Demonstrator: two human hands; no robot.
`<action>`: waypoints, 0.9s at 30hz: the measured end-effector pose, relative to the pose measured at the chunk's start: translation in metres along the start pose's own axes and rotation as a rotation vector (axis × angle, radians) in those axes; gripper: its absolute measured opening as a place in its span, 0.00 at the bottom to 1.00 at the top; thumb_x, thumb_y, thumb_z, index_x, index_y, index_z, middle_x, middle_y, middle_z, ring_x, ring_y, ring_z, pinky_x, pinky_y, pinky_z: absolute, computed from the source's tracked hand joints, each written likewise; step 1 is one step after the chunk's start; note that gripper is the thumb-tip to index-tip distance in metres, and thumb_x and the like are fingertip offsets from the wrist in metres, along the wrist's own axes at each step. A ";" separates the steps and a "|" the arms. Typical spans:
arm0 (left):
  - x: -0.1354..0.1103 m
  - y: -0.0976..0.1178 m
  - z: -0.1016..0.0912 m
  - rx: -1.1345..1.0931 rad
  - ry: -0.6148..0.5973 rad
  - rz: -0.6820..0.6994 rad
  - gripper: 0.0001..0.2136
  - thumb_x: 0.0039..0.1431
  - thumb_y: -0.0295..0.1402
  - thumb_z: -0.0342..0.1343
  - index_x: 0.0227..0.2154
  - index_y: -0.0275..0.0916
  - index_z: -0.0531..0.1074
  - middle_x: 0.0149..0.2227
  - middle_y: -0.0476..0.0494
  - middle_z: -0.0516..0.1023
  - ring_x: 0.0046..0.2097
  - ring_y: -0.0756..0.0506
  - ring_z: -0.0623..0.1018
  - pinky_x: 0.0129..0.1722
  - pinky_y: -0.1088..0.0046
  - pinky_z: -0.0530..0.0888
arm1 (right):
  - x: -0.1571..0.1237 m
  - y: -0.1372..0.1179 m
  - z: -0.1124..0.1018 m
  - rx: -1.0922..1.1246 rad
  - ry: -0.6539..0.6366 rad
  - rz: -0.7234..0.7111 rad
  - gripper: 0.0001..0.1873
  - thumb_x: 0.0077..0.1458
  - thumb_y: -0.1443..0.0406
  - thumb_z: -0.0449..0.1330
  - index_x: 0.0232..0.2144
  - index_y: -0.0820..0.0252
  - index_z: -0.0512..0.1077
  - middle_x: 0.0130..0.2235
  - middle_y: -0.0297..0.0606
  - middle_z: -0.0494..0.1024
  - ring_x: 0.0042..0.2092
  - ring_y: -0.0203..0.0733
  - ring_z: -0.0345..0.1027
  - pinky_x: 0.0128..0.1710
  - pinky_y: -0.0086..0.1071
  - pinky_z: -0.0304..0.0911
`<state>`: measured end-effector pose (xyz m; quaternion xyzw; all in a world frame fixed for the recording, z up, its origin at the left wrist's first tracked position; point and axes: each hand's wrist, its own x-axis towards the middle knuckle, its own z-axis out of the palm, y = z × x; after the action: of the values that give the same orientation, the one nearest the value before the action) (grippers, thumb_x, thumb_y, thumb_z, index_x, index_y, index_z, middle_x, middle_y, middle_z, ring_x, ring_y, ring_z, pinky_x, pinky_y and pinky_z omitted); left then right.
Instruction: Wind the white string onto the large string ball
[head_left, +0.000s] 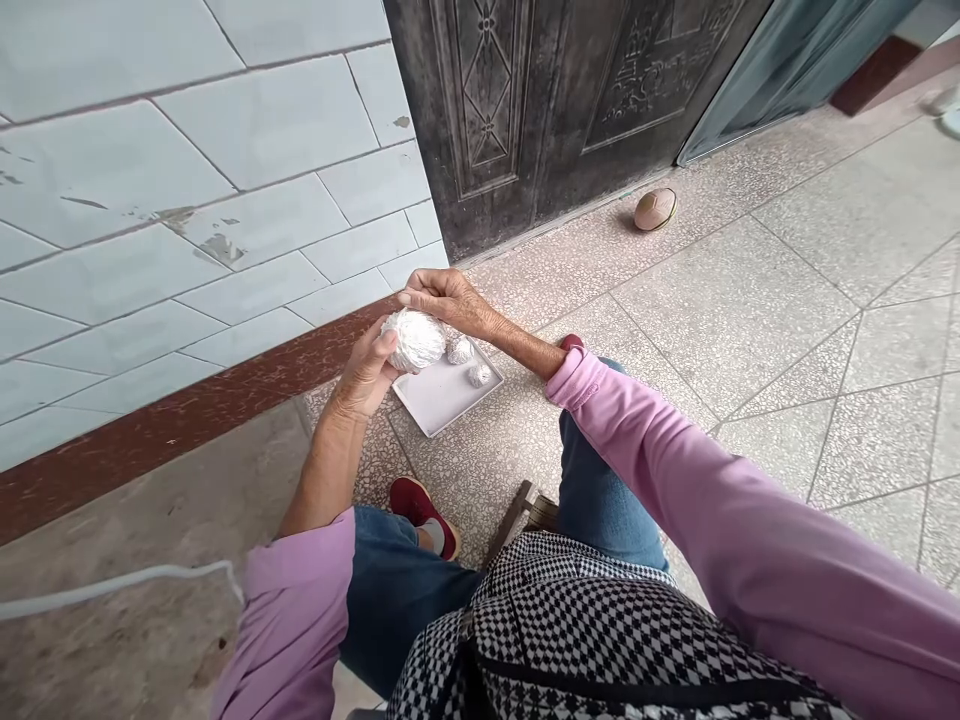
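A white ball of wound string or yarn [414, 340] is held between both hands above the floor. My left hand [365, 377] cups it from below and the left, fingers curled round it. My right hand [444, 298] lies over its top and right side, fingers closed on it. Just beyond, a white flat tray [435, 400] rests on the floor with two smaller white balls, one [460, 349] close to the big ball and one [480, 375] to its right. I sit low, with both knees in jeans and pink sleeves in view.
A tiled wall [187, 200] with a red-brown skirting stands at left. A dark carved door [555, 90] is straight ahead, with a small worn ball [655, 209] on the terrazzo floor before it. A white cord [112, 588] runs along the floor at lower left. A red shoe [421, 512] shows.
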<state>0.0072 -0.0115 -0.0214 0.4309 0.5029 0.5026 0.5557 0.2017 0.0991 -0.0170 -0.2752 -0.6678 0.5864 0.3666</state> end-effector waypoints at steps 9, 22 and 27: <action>0.001 -0.003 0.003 0.002 -0.047 -0.087 0.41 0.56 0.71 0.84 0.56 0.42 0.84 0.44 0.33 0.89 0.31 0.38 0.88 0.21 0.69 0.71 | 0.002 0.017 0.004 0.011 -0.010 -0.044 0.33 0.83 0.47 0.82 0.36 0.56 0.70 0.32 0.27 0.64 0.36 0.37 0.56 0.35 0.30 0.54; -0.011 0.017 -0.004 -0.016 -0.083 -0.091 0.38 0.44 0.56 0.87 0.54 0.41 0.85 0.39 0.36 0.83 0.28 0.40 0.81 0.19 0.68 0.71 | 0.025 0.039 -0.034 0.166 0.031 0.119 0.23 0.74 0.56 0.84 0.44 0.56 0.73 0.26 0.18 0.61 0.27 0.31 0.45 0.27 0.28 0.43; -0.015 0.020 -0.019 0.049 -0.043 -0.092 0.37 0.48 0.56 0.87 0.57 0.40 0.86 0.38 0.38 0.85 0.28 0.39 0.84 0.19 0.70 0.74 | 0.012 0.032 -0.065 -0.189 0.175 0.078 0.15 0.78 0.67 0.72 0.37 0.57 0.73 0.29 0.27 0.70 0.33 0.36 0.60 0.36 0.29 0.56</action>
<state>-0.0143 -0.0241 -0.0018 0.4315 0.5224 0.4547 0.5781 0.2457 0.1518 -0.0432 -0.3845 -0.6743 0.5083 0.3729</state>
